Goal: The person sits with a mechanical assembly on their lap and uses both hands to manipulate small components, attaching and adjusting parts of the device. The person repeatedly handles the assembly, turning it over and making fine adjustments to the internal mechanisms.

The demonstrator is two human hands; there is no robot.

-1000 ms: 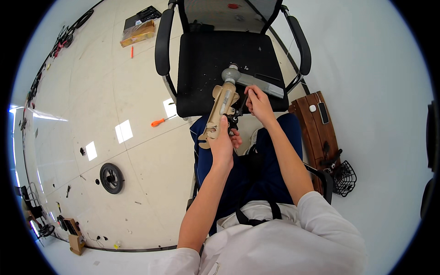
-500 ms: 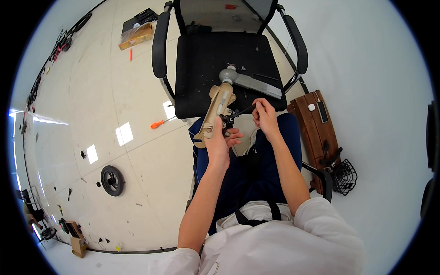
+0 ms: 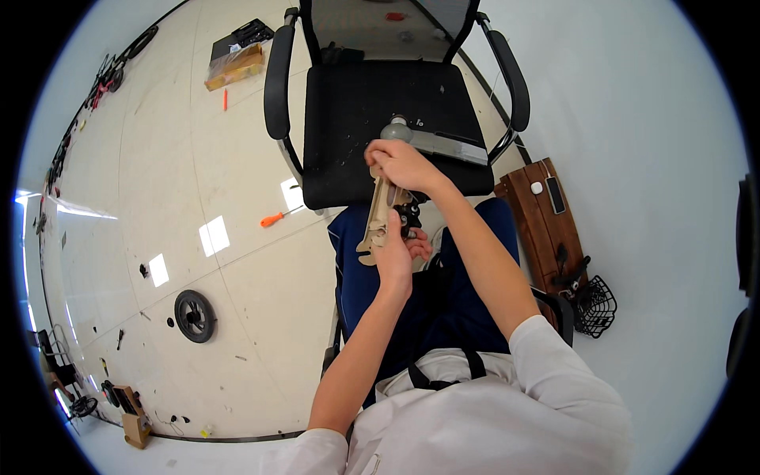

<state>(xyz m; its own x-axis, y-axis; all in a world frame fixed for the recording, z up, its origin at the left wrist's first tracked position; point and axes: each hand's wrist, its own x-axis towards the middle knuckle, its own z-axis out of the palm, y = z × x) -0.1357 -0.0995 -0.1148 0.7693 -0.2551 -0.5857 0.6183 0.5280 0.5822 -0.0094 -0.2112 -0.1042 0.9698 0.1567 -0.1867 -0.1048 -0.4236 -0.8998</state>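
A long beige frame part slants over my lap toward the black chair seat. My left hand is closed around its lower end, thumb on top. Beside that thumb, a black mechanism with small metal bits is fixed to the part. My right hand is bent over the part's upper end, its fingers curled together; whatever they grip is hidden. Just beyond them, a rounded grey piece and a flat grey bar lie on the seat.
An orange-handled screwdriver and a black-tyred wheel lie on the tiled floor at left. At right, a brown wooden box holds a phone, near a black wire basket. A wrapped carton sits far left.
My right hand has swung left and away from me, from beside the black mechanism to the part's upper end. The thin dark tool it held is no longer visible. My left hand shifted slightly right.
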